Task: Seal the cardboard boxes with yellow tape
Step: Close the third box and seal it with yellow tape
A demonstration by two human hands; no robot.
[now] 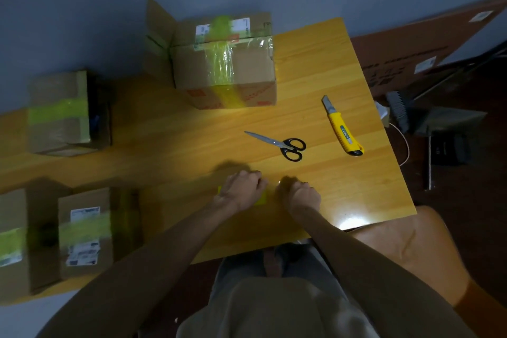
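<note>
The left hand [241, 189] curls over a roll of translucent yellow tape [262, 200], pinning it to the orange-brown wooden table [315, 68], likely so the strip can be drawn off. Just beside it, the right hand [301, 196] is balled up; whether it pinches the tape's end cannot be told. Ahead of both hands stands a brown cardboard box [247, 71] already banded yellow. Black-handled steel scissors [282, 144] and a yellow utility knife [344, 129] lie ahead of the right hand, handy for cutting.
</note>
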